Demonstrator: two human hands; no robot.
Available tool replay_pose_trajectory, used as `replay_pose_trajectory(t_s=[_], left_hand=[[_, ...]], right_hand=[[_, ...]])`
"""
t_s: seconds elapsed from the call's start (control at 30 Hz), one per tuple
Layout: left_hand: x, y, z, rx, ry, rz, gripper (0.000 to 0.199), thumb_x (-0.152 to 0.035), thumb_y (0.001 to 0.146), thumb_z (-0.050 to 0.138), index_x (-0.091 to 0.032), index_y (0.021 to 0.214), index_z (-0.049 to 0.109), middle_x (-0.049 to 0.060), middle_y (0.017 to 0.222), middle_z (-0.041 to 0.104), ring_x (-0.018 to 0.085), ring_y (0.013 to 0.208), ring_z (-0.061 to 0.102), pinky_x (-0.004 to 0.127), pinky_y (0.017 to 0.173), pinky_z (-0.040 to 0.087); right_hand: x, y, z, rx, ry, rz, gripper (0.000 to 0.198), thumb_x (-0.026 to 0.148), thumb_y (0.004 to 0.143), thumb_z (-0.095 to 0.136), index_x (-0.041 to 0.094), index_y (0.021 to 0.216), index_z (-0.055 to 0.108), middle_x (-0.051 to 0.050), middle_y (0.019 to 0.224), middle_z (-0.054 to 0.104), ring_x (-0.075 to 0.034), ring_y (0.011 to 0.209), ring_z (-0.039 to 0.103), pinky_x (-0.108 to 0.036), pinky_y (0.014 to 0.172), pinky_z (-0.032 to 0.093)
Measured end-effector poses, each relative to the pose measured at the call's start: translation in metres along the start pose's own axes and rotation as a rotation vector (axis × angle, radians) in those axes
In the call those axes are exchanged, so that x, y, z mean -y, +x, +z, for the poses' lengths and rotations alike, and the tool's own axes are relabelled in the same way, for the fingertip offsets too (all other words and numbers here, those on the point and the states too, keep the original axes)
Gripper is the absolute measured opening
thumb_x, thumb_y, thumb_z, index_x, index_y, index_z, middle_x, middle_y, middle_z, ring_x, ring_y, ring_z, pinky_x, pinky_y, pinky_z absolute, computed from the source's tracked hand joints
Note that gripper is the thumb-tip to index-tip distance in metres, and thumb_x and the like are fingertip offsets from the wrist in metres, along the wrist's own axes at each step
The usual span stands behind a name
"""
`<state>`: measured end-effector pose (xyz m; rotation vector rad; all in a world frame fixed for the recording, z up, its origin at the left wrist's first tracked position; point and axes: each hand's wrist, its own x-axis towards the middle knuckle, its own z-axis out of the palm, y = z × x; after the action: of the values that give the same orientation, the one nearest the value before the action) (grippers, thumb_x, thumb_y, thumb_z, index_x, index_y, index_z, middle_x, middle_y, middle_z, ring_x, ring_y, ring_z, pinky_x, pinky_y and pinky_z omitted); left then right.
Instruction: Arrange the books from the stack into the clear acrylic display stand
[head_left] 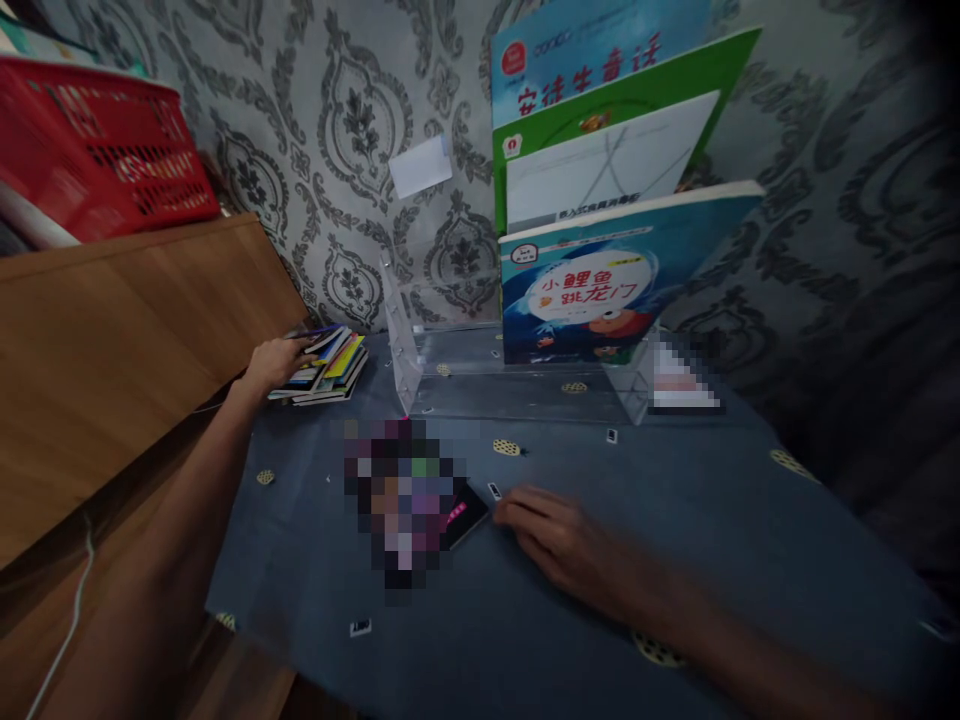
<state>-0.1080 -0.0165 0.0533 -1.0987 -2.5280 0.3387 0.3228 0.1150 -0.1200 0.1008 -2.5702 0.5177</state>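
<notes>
My left hand (276,364) reaches to a small stack of books (334,368) at the back left of the table, its fingers closed over the left edge of the upper books. A dark book (466,517) with a pink strip lies flat in the middle of the table, most of its cover pixelated. Just right of its corner is my right hand (551,540), fingers curled together and nothing visible in them. A clear acrylic book stand (525,393) behind holds several upright books, with a blue picture book (577,285) in front.
A wooden cabinet (142,330) borders the table on the left, with a red plastic basket (112,150) on top. Patterned wallpaper covers the wall behind. A pixelated item (682,380) lies right of the stand. A white cable (75,610) hangs at lower left.
</notes>
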Motion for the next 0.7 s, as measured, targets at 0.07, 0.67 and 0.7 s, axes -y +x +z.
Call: replay_pose_trajectory(t_s=[0.07,0.67,0.7], left_hand=[[0.002,0.0,-0.002,-0.029,-0.012,-0.033,0.051,-0.047,0.101,0.033,-0.025,0.137,0.061,0.015,0.125,0.071,0.033,0.117,0.064,0.037,0.09,0.05],[-0.073,-0.033,-0.026,-0.147,-0.469,0.151,0.059,-0.06,0.097,0.038,-0.017,0.127,0.067,0.013,0.122,0.073,0.03,0.111,0.068,0.037,0.095,0.051],[-0.087,-0.049,-0.041,-0.177,-0.606,0.264,0.059,-0.058,0.097,0.038,-0.016,0.124,0.068,0.011,0.119,0.074,0.028,0.107,0.069,0.036,0.094,0.053]], right_hand=[[0.001,0.0,-0.002,-0.001,0.008,0.0,0.027,0.003,0.091,0.051,0.021,0.104,0.066,-0.007,0.105,0.073,-0.019,0.1,0.071,-0.035,0.088,0.061],[0.006,0.004,-0.003,0.029,-0.016,0.024,0.021,0.002,0.092,0.051,0.017,0.099,0.066,-0.007,0.098,0.071,-0.019,0.092,0.068,-0.033,0.086,0.059],[0.007,0.004,-0.003,0.029,-0.02,0.03,0.022,0.003,0.093,0.051,0.016,0.1,0.066,-0.007,0.099,0.071,-0.019,0.093,0.068,-0.034,0.086,0.058]])
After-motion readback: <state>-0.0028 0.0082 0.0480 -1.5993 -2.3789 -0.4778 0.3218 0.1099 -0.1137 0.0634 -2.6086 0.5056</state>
